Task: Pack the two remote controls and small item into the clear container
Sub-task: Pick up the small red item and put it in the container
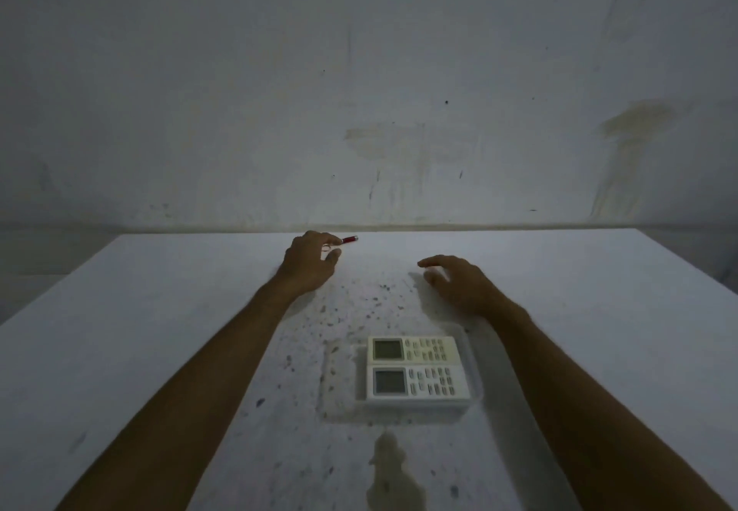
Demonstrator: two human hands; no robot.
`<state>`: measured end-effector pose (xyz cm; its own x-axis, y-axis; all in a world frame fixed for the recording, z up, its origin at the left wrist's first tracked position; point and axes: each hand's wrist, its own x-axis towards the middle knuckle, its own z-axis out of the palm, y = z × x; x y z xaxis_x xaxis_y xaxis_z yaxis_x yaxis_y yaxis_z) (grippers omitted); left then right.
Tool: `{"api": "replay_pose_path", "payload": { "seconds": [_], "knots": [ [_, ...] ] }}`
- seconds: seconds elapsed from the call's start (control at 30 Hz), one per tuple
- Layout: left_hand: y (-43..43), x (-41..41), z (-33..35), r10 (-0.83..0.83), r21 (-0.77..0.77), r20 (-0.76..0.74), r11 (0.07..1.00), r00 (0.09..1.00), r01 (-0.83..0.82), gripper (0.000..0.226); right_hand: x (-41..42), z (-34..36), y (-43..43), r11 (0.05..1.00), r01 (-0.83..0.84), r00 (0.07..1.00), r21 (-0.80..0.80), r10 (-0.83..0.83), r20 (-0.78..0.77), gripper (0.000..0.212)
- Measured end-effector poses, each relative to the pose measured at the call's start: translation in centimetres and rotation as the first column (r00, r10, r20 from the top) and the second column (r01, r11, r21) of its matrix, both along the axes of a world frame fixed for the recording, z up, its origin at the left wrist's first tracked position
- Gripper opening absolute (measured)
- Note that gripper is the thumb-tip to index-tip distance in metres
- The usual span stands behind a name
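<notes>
Two white remote controls lie side by side inside the clear container (pixel 473 354), one farther (pixel 415 348) and one nearer (pixel 417 382), screens to the left. A small red cylindrical item (pixel 350 239) with a thin ring lies near the table's far edge. My left hand (pixel 309 261) is right beside it, fingers curled and touching its ring end; whether it grips it is unclear. My right hand (pixel 455 281) hovers palm down above the table, beyond the container, fingers apart and holding nothing.
The white table (pixel 159 330) is speckled with dark spots and has a stain near the front edge (pixel 393 470). A stained wall (pixel 359 91) stands close behind the table's far edge.
</notes>
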<state>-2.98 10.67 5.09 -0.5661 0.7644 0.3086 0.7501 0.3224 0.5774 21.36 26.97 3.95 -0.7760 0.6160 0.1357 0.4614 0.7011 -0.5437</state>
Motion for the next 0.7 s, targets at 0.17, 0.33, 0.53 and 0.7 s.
{"api": "replay_pose_path", "payload": {
  "seconds": [0.17,0.33,0.53,0.7],
  "knots": [
    [3.9,-2.7,-2.7,0.06,-0.043,-0.074,0.997,0.995,-0.063,0.045,-1.4,-4.2,1.6,0.941,-0.004,0.983,0.338,-0.059,0.175,0.073],
    [7.3,-4.5,-4.2,0.012,-0.064,-0.068,0.998,0.998,-0.016,0.034,-1.9,-5.2,2.6,0.938,-0.01,0.977,0.347,-0.065,0.202,0.083],
    [6.3,-3.6,-4.2,-0.034,0.084,0.039,0.996,0.999,0.031,0.019,-2.0,-4.3,2.8,0.96,0.017,0.981,0.281,-0.07,0.181,0.079],
    [1.8,0.4,-3.6,-0.024,0.252,0.212,0.967,0.977,-0.031,0.02,-0.4,-1.5,2.0,0.994,0.045,0.997,-0.099,-0.051,-0.063,0.045]
  ]
}}
